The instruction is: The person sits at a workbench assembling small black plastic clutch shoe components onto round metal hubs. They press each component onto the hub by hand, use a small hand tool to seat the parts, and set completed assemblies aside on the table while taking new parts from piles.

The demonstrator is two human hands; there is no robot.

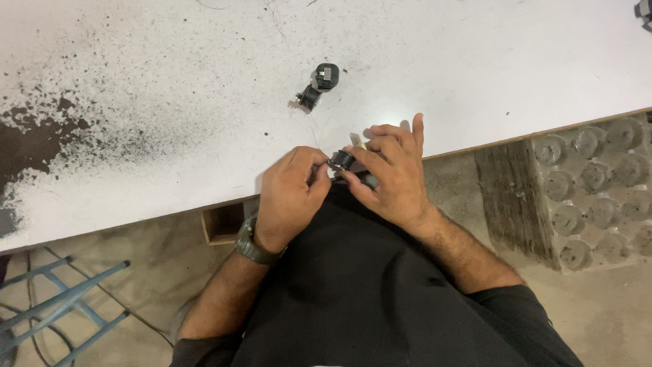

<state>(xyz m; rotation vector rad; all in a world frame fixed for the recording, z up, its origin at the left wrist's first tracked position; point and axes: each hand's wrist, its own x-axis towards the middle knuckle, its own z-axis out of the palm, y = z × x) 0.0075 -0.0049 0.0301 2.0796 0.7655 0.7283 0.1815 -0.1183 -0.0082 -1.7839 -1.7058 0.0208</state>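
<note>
While both hands meet at the table edge:
Left hand [288, 194]: pinching a small black round part [341, 160].
Right hand [390, 173]: gripping that part and a dark-handled tool [367, 180].
Beyond the fingers: two black parts [318, 86] on the white table [475, 68].

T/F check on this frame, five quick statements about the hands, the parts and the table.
1. Both hands meet on one small black part. True.
2. The left hand wears a wristwatch. True.
3. The two black parts on the table lie under the right hand. False: they lie apart, farther up the table.
4. The white table is spotless. False: dark specks and a worn patch cover its left side.
5. A blue metal frame stands at lower left. True.
</note>
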